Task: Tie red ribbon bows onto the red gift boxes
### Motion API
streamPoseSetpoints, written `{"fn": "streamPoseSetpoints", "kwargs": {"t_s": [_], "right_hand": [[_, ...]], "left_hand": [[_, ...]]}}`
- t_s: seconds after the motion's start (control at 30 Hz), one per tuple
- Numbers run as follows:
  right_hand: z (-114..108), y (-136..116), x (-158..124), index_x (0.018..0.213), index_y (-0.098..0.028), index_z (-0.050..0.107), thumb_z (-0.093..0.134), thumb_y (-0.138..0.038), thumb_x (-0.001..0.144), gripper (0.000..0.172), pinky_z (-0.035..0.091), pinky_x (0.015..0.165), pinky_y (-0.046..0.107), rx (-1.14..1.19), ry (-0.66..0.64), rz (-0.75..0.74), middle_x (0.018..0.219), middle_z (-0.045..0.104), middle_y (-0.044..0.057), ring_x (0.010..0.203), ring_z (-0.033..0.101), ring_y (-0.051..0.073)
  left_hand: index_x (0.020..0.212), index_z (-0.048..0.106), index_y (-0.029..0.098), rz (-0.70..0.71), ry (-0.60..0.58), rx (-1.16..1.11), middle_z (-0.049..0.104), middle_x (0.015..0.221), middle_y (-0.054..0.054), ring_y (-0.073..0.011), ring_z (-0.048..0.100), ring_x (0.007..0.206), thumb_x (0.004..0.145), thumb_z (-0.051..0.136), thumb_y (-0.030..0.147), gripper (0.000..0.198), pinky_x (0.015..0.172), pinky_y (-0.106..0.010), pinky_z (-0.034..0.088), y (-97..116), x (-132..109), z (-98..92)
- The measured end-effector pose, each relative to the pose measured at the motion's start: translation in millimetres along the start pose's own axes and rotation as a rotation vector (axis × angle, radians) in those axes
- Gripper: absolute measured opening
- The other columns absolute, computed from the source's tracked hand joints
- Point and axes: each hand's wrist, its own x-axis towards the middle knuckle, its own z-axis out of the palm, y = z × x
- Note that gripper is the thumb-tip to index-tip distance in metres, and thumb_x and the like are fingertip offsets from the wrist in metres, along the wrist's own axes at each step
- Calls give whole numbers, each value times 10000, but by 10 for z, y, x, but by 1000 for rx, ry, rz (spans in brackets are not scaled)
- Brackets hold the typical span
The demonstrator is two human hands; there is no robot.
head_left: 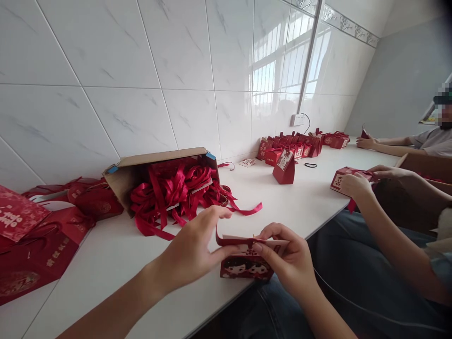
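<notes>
A small red gift box [246,267] with two cartoon figures on its front is held above the table's front edge. My right hand [291,261] pinches its top edge between thumb and fingers, at a small gold cord. My left hand [192,247] is at the box's left end, its thumb lying against the upper front and its other fingers raised and apart. Between those fingers and the box, a dark red strip curves upward; whether it is ribbon or a flap I cannot tell. My left palm is hidden.
Behind my left hand, a cardboard box [160,159] on its side spills red ribbons [183,188]. Red gift bags [52,245] are at left. One finished-looking red box [284,170] stands before a row of others [293,143]. A neighbour's hands [358,183] hold another box; a farther person sits beyond.
</notes>
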Motion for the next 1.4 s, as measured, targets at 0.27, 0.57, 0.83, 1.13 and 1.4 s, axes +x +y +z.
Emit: {"fn": "streamPoseSetpoints", "kwargs": {"t_s": [0.27, 0.57, 0.83, 1.13, 1.4], "right_hand": [[32, -20, -28, 766, -188, 538, 706, -301, 750, 203, 428, 472, 191, -57, 186, -60, 579, 608, -23, 498, 544, 93], [112, -26, -55, 841, -201, 557, 610, -119, 787, 112, 457, 630, 298, -546, -112, -615, 719, 584, 18, 663, 543, 147], [124, -78, -62, 857, -197, 543, 607, -87, 789, 144, 457, 649, 306, -517, -109, -701, 724, 596, 15, 657, 541, 141], [131, -77, -55, 852, -201, 558, 607, -66, 786, 158, 469, 649, 315, -528, -42, -751, 740, 633, 25, 676, 576, 154], [144, -95, -52, 833, -192, 572, 603, -45, 780, 159, 470, 654, 308, -563, 7, -814, 729, 608, 24, 662, 573, 143]], "left_hand": [[670, 651, 186, -391, -244, -312, 629, 661, 4, -128, 585, 621, 742, 693, 378, 209, 534, -210, 472, -270, 72, -441], [1035, 586, 286, -246, 363, -681, 679, 709, 25, -140, 658, 593, 776, 684, 179, 297, 509, -229, 581, -42, -58, -421], [990, 689, 256, -208, 168, -624, 730, 852, -17, -148, 694, 770, 869, 548, 144, 217, 656, -210, 590, 33, -49, -317], [1014, 702, 220, 51, -24, -578, 666, 1104, -97, -176, 669, 934, 805, 582, 52, 294, 792, -269, 577, 166, -26, -67], [994, 702, 203, -125, -42, -570, 727, 935, -62, -178, 680, 869, 856, 560, 155, 204, 753, -254, 574, 172, -1, -48]]}}
